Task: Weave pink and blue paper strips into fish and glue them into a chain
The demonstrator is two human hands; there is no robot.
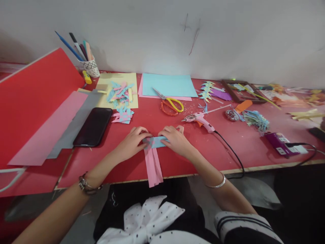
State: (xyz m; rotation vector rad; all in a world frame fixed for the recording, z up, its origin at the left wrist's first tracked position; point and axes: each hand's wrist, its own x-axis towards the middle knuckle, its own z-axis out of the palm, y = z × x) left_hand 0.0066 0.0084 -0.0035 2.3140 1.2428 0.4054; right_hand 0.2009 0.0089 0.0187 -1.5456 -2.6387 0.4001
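Pink paper strips (153, 166) run down to the front edge of the red table. Light blue paper strips (158, 142) cross them at the top, forming a small woven patch. My left hand (134, 142) pinches the left side of this weave between thumb and fingers. On the other side, my right hand (175, 139) has its fingers closed on the right ends of the blue strips. The fingertips partly cover the crossing. A finished-looking pink and blue woven piece (123, 115) lies beyond my left hand.
Scissors (169, 101) and a pink glue gun (199, 120) with a black cord lie beyond my right hand. A phone (93, 126) is at left. Paper scraps (122, 92), blue sheets (169, 84), a pen cup (90, 67) and a purple socket box (280, 144) stand around.
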